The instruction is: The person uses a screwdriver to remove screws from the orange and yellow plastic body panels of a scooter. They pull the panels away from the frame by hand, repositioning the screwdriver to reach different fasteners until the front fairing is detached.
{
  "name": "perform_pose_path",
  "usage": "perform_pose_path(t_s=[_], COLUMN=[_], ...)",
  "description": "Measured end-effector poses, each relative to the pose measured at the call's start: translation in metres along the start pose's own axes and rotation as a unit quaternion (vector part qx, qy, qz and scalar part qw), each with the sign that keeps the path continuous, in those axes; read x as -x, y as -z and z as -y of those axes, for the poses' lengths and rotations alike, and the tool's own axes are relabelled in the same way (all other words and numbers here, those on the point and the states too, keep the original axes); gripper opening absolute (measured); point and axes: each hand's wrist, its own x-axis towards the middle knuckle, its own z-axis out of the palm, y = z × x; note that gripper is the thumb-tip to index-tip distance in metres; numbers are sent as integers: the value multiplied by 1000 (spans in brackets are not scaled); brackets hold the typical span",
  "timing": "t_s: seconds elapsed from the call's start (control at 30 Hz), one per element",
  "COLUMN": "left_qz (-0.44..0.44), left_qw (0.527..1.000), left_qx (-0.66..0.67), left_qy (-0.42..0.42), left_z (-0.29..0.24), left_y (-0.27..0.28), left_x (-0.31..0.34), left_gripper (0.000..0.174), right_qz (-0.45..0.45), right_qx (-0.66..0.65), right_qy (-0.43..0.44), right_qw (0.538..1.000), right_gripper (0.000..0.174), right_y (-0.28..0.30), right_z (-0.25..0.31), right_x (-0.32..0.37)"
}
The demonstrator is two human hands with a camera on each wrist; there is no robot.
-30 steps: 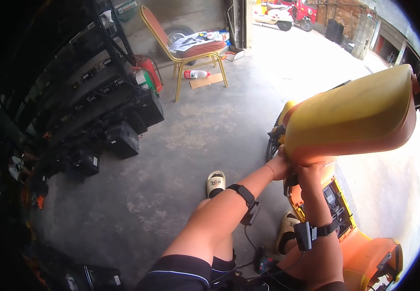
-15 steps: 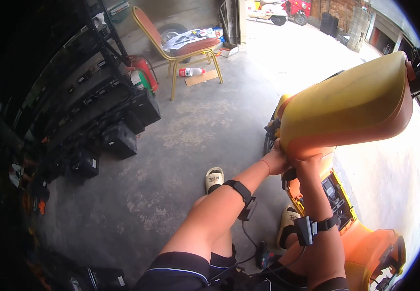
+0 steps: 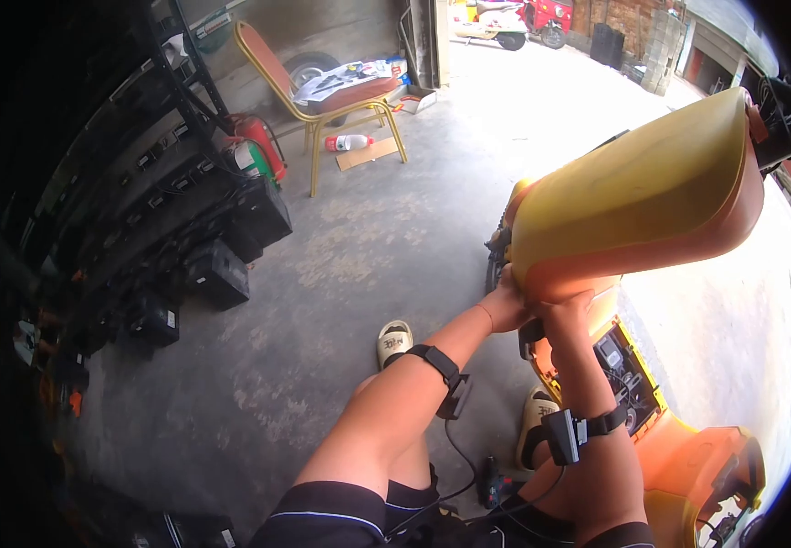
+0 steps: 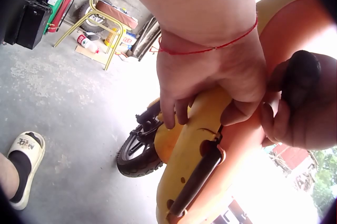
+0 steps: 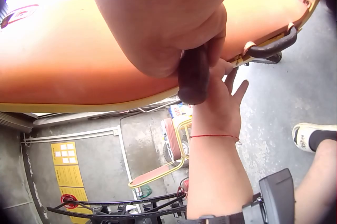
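A scooter with a yellow and orange body (image 3: 633,201) stands on the right in the head view. My left hand (image 4: 216,76) grips the edge of its yellow and orange panel, with fingers on both sides of the rim, in the left wrist view. Close beside it, my right hand (image 5: 174,40) holds a dark rounded tool handle (image 5: 194,76) against the orange side. The tool's other end is hidden. A dark bar (image 4: 197,179) is fixed along the panel, just below the left hand. In the head view the body hides most of both hands' fingers.
An open compartment (image 3: 628,370) with dark parts lies below my right forearm. A black tool (image 3: 489,484) is near my legs. Black boxes (image 3: 217,274) and a fire extinguisher (image 3: 258,142) line the left. A chair (image 3: 340,96) and plastic bottle (image 3: 350,142) stand farther back.
The head view has shifted slightly, so the room, scooter and arms all sit a little farther left. Both hands stay at the same place on the scooter body.
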Motion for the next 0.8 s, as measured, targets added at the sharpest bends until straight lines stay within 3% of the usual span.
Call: perform_pose_path(t_s=[0.07,0.1,0.13,0.2,0.27,0.33,0.37,0.4,0.47,0.5,0.57,0.6,0.63,0.67,0.7,0.77,0.8], left_qz=[94,96,79,66,129,122,110,113,171,171,50,54,1,-51,-48,-154,-150], left_qw=[991,992,994,996,974,966,954,954,947,948,897,898,885,867,866,838,834], left_qx=[-80,-77,-61,-50,62,88,117,115,49,47,271,272,321,371,376,438,446], left_qy=[50,39,34,36,176,211,255,253,268,264,345,342,336,328,326,286,288], left_z=[-2,4,7,16,20,14,7,0,-11,-9,-4,1,9,14,15,10,8], left_y=[2,-2,-8,-9,-7,-4,0,4,16,14,-1,-15,-30,-43,-53,-73,-78], left_x=[0,3,0,6,7,3,3,3,-6,-4,11,19,25,28,30,38,43], left_gripper=[48,48,51,53,66,75,84,84,103,103,114,114,111,108,108,105,105], right_qz=[-1,7,-11,4,9,7,-10,-25,-46,-64,-49,-32,-14,-19,-9,-6,-46], right_qx=[58,62,172,102,60,15,-60,-135,-191,-242,-280,-315,-333,-334,-350,-381,-400], right_qy=[-15,-1,-24,-37,-38,-37,-77,-115,-122,-132,-125,-122,-125,-122,-145,-162,-194], right_qw=[998,998,985,994,997,999,995,984,973,959,951,941,934,935,925,910,895], right_gripper=[119,128,128,117,109,101,85,72,65,58,49,40,25,25,21,10,19], right_y=[-1,-2,2,6,8,14,16,17,22,26,36,42,48,53,58,68,70], right_z=[-23,-19,-11,5,6,8,7,6,-7,-15,-30,-38,-43,-42,-40,-37,-28], right_x=[-18,-16,-13,0,3,3,5,6,0,-5,-14,-17,-22,-22,-21,-14,-8])
